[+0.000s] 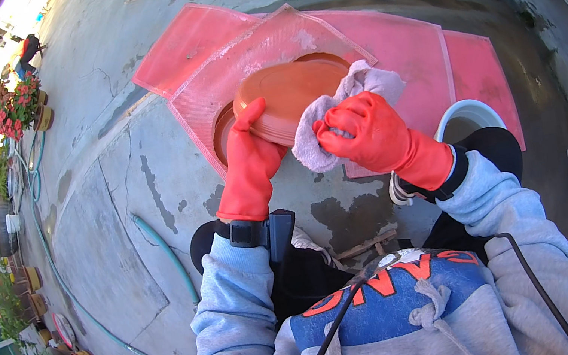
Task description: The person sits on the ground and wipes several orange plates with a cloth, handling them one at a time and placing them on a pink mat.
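Note:
In a red rubber glove, my left hand (253, 163) grips the near left rim of a round terracotta-coloured saucer (291, 90), thumb on its upper face. The saucer is tilted above the ground. My right hand (367, 131), gloved alike, is closed on a bunched pale lilac cloth (313, 135) at the saucer's right edge. Behind and below, another brown saucer (223, 131) shows its rim on a pink mesh mat (202, 100); a further rim (325, 58) shows at the back. Whether both rims belong to one saucer I cannot tell.
A white bucket (468, 108) stands by my right knee. Across the wet concrete (94, 233) runs a green hose (58, 268), with another hose piece (165, 249) near my left knee. Potted flowers (15, 108) line the left side. A person (27, 54) is bent over at the far left.

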### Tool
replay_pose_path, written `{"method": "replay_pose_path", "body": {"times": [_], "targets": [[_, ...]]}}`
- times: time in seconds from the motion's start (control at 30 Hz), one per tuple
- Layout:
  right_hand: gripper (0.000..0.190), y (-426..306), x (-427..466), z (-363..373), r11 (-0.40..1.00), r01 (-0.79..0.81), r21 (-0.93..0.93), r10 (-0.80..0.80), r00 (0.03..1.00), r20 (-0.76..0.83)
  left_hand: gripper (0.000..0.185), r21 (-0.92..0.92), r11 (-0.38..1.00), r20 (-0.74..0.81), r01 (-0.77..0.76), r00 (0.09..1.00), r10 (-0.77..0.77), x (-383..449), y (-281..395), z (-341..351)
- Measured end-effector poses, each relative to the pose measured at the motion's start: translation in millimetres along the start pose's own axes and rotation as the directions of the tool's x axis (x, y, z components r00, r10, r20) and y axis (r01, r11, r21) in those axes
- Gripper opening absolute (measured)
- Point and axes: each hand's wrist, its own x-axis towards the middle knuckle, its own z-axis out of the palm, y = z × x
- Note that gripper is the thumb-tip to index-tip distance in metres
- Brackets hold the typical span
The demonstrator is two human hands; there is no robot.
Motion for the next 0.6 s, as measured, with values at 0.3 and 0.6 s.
{"method": "replay_pose_path", "body": {"times": [0.3,0.6], "targets": [[0.037,-3,22,-2,0.257,-0.485,0.836,0.731,0.663,0.160,0.049,0.309,0.926,0.131,-0.216,0.974,0.184,-8,-20,8],[0.038,26,35,12,0.568,-0.560,0.603,0.734,0.676,-0.064,0.043,0.860,0.486,0.175,-0.154,0.985,0.001,-20,-65,12]]}}
